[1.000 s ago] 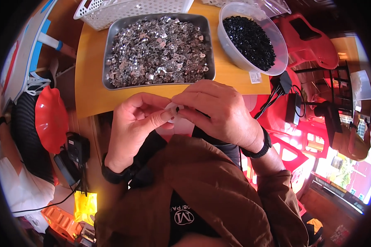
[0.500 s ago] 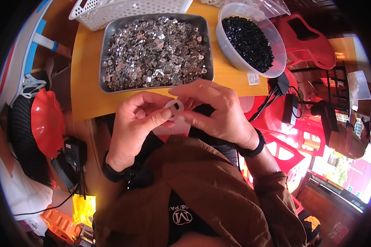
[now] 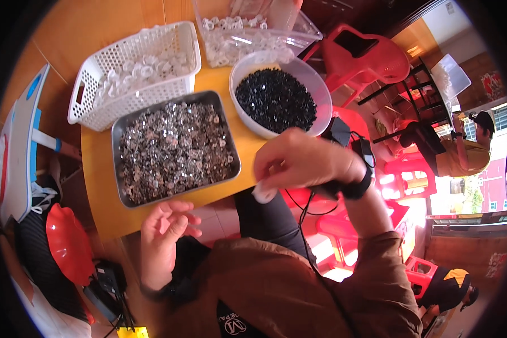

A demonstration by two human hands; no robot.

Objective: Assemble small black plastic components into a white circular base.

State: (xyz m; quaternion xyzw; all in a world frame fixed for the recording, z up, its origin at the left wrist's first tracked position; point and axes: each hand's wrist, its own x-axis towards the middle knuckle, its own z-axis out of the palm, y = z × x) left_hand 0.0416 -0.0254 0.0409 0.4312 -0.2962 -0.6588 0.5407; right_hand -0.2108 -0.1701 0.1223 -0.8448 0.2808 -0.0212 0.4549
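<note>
Over the near edge of the tabletop [image 3: 101, 217], the two hands have come apart: a moment ago they met at one small white piece [image 3: 263, 192], and now the right hand [image 3: 304, 160] alone pinches it between thumb and fingertips, the piece jutting below them, too blurred for its shape to be read. The left hand [image 3: 159, 239] hangs with fingers loosely spread and half curled, nothing visible in it, near the front of the metal tray [image 3: 119, 160]. This suggests that the two-handed handling of the piece has ended or paused, and that the left hand is free. The view has swung as well, so the white basket [image 3: 135, 101] behind the tray now shows the white parts [image 3: 146, 70] inside it

As for room, the tray of small metal pieces [image 3: 177, 146] stands close to the basket, with little space between their rims. The translucent tub [image 3: 321, 107] of black pieces [image 3: 276, 100] stands at the right, its near rim partly overlapped in view by the right hand; whether they touch cannot be told. A gap separates the hands over the front edge, while a dark cable [image 3: 304, 213] runs down below the right wrist, a possible snag
</note>
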